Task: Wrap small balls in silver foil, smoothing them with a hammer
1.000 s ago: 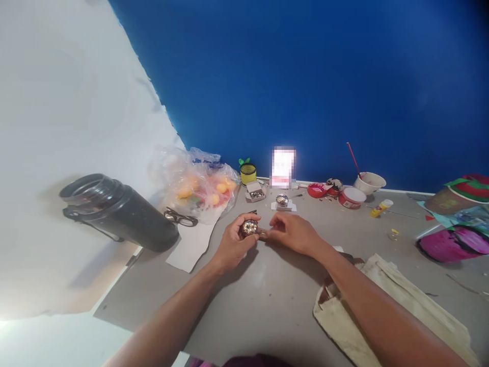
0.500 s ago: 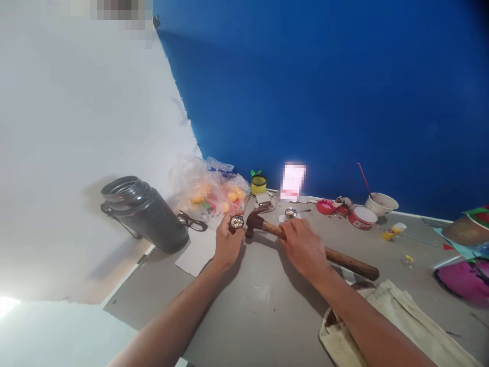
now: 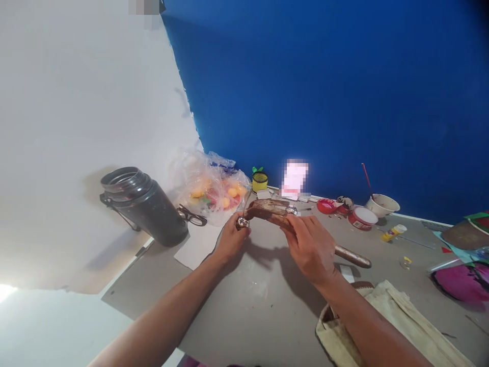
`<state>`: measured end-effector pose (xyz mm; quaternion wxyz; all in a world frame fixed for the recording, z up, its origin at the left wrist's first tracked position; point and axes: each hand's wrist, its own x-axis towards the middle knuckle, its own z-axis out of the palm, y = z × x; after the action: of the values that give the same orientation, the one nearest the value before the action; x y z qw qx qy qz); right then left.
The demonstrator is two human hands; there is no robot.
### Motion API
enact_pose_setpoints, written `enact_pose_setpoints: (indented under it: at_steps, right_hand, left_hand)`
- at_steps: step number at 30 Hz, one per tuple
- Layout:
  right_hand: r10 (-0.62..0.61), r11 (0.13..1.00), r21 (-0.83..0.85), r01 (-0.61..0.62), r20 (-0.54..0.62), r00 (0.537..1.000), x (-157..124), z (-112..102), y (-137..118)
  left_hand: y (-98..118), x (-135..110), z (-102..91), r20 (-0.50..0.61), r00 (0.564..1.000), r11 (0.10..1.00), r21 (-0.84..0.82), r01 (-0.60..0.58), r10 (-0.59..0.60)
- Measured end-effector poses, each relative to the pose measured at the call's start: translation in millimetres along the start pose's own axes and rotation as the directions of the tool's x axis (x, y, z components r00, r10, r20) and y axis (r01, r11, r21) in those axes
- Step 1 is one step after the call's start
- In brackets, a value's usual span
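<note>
My left hand [image 3: 232, 240] is closed round a small shiny silver ball [image 3: 243, 223], its fingertips at the sides of it. My right hand [image 3: 312, 248] grips a claw hammer [image 3: 353, 256] partway along its wooden handle. The hammer's head is smeared by motion and sits just above and to the right of the silver ball; whether they touch I cannot tell. Beyond the hammer lies a second silver ball [image 3: 292, 210], partly covered by the hammer and my right hand.
A dark flask [image 3: 153, 214] without a lid stands at left beside glasses [image 3: 193, 216] and white paper [image 3: 196, 247]. Behind are a plastic bag [image 3: 217, 191], a yellow container [image 3: 260, 181] and a blurred-out bright screen [image 3: 294, 178]. Rightward are a white cup [image 3: 382, 205], glue stick [image 3: 394, 233] and beige cloth [image 3: 405, 316].
The hammer's head has lifted and turned into a blur, and its handle has tilted. My left hand with the ball has shifted slightly right.
</note>
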<state>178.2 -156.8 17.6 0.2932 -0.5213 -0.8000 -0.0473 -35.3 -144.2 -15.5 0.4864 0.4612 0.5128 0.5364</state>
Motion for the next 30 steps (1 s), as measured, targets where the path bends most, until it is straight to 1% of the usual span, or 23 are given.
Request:
enact_pose_setpoints:
  at_steps: [2,6,9,11,13,15,17,19,21,25,28,30]
  right_hand:
    - [-0.003,1.000,-0.012,0.003,-0.013,1.000,1,1,2]
    - [-0.031,1.000,0.003,0.031,0.058,0.998,2,7,8]
    - [0.023,0.999,0.040,-0.024,0.026,0.999,2,11,11]
    - [0.088,0.994,0.068,-0.090,0.032,0.996,2,14,13]
    - [0.151,0.983,0.089,-0.161,0.110,0.982,2,16,13]
    - [0.188,0.972,0.097,-0.215,0.229,0.955,2,19,14]
    - [0.189,0.968,0.099,-0.232,0.327,0.926,1,22,14]
    - [0.169,0.968,0.106,-0.227,0.394,0.903,1,24,12]
    - [0.155,0.966,0.118,-0.230,0.448,0.880,0,26,10]
    - [0.151,0.962,0.121,-0.246,0.516,0.843,0,29,6]
    - [0.121,0.968,0.126,-0.218,0.526,0.842,-1,33,6]
    - [0.089,0.974,0.131,-0.185,0.529,0.844,-2,35,8]
  left_hand:
    - [0,1,-0.1,0.022,1.000,1.000,-0.024,0.012,-0.011]
    - [-1,1,2.3,0.052,0.998,0.994,-0.096,0.044,-0.039]
    - [2,1,2.4,0.028,0.999,0.992,-0.119,0.035,-0.032]
    - [6,0,1.1,-0.023,1.000,0.992,-0.128,-0.019,0.016]
    - [13,-3,-0.3,-0.084,0.994,0.989,-0.122,-0.081,0.071]
    - [20,-8,-1.4,-0.123,0.987,0.988,-0.097,-0.119,0.106]
    - [26,-13,-1.6,-0.136,0.983,0.990,-0.058,-0.129,0.120]
    - [31,-17,-0.9,-0.136,0.982,0.990,-0.028,-0.135,0.130]
    - [33,-20,0.8,-0.125,0.982,0.988,-0.038,-0.147,0.142]
    - [35,-22,3.9,-0.063,0.985,0.983,-0.084,-0.163,0.158]
    - [33,-20,3.5,-0.033,0.977,0.977,-0.039,-0.212,0.210]
    - [29,-18,2.2,-0.046,0.964,0.965,-0.011,-0.264,0.263]
